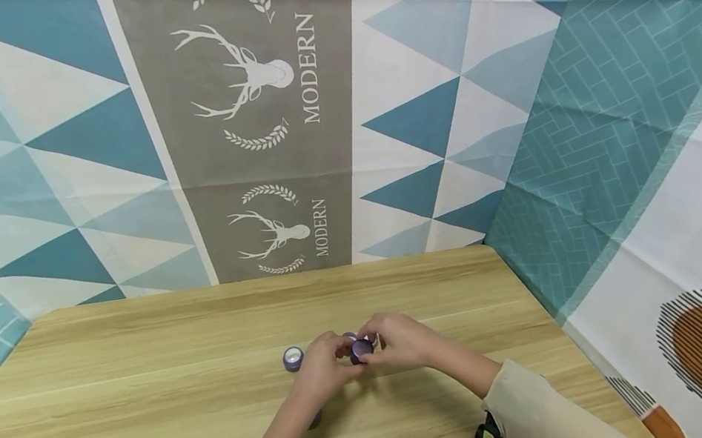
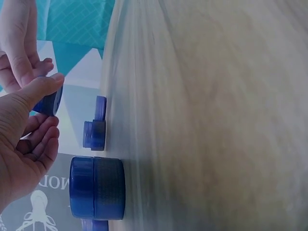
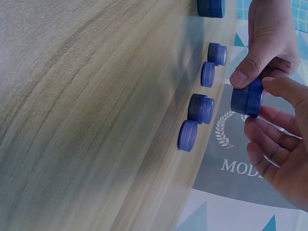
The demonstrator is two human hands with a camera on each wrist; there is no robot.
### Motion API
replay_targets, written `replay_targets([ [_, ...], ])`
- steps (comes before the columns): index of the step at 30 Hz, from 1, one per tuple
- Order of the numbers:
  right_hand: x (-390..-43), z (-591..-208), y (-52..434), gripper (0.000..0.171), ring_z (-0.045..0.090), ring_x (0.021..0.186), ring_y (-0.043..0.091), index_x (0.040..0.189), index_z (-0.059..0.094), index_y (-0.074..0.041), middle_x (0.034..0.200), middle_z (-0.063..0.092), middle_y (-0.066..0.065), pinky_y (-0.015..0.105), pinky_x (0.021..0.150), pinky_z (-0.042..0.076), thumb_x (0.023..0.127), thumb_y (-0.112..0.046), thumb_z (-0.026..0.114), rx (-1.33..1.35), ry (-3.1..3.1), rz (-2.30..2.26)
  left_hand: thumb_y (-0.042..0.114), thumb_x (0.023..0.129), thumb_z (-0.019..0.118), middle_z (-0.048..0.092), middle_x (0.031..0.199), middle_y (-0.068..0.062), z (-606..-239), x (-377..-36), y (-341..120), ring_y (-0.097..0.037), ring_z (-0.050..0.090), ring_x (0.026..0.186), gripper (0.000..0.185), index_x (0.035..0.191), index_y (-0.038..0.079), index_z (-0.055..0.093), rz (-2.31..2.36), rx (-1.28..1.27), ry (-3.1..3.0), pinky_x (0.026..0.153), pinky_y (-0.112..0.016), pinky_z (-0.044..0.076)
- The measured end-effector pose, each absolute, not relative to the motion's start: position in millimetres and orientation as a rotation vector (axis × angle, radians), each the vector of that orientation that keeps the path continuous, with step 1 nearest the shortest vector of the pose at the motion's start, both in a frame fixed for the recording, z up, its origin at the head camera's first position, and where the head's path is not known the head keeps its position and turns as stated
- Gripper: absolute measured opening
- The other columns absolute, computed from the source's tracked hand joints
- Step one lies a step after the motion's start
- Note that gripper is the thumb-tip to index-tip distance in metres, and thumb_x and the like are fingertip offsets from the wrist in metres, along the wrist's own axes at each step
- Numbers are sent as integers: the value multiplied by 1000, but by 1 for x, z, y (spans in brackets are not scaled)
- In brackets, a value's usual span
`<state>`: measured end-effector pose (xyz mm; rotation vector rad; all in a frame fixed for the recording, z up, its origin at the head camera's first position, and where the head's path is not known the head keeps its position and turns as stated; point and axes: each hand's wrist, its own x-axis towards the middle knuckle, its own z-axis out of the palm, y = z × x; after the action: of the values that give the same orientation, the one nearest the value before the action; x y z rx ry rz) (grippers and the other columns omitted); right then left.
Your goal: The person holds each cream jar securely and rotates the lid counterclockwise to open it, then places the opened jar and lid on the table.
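The gripped jar (image 1: 362, 351) is being held above the tabletop (image 1: 148, 404), short of its far edge. The left hand (image 1: 323, 366) and right hand (image 1: 402, 340), partly curled, are both pinching it, apparently opening or closing it. The next move is probably calling for steady counter-rotation.

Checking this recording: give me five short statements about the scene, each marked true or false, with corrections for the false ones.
1. The left hand and right hand hold the same small jar. True.
2. The held jar rests on the table. False: the hands hold it above the table.
3. In the right wrist view, a loose lid lies beside an open jar. True.
4. The backdrop behind the table is plain. False: the backdrop shows triangles, deer heads and "MODERN".
5. Both forearms are entirely bare. False: pale sleeves cover part of them.
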<state>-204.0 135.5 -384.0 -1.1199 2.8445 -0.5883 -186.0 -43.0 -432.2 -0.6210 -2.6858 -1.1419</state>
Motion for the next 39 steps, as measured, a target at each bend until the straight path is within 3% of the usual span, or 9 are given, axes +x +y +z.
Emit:
replay_targets([
  [8, -205, -386, 139, 30, 60, 79, 20, 109, 67, -9, 95, 64, 1, 14, 64, 44, 84, -26, 67, -1169, 2812, -618, 14, 66, 80, 59, 78, -1, -432, -186, -42, -17, 58, 76, 25, 87, 5, 70, -1137, -612, -2697, 67, -22, 48],
  [14, -205, -388, 138, 30, 59, 74, 14, 105, 68, -11, 87, 63, -2, 14, 61, 44, 83, -32, 69, -1093, 2844, -637, 15, 67, 81, 58, 77, -2, -431, -185, -42, -16, 57, 76, 22, 85, 7, 70, -1142, -600, -2698, 67, -22, 48],
  [24, -205, -387, 137, 30, 61, 78, 19, 108, 67, -8, 94, 64, 3, 13, 64, 44, 82, -23, 69, -1212, 2821, -573, 16, 66, 80, 59, 76, -4, -432, -184, -43, -14, 54, 74, 21, 84, 8, 70, -1132, -597, -2693, 65, -22, 45],
  [33, -204, -389, 139, 42, 61, 80, 19, 117, 63, -8, 97, 64, 1, 16, 65, 45, 84, -34, 68, -1122, 2827, -605, 15, 66, 80, 58, 76, -5, -433, -185, -43, -13, 51, 72, 22, 84, 7, 70, -1116, -582, -2706, 64, -21, 44],
  [39, -204, -389, 137, 32, 60, 76, 15, 106, 68, -10, 89, 64, 0, 15, 62, 44, 83, -31, 69, -1104, 2856, -601, 20, 66, 82, 59, 77, -3, -435, -185, -43, -12, 53, 74, 23, 83, 9, 70, -1120, -568, -2702, 66, -22, 46],
])
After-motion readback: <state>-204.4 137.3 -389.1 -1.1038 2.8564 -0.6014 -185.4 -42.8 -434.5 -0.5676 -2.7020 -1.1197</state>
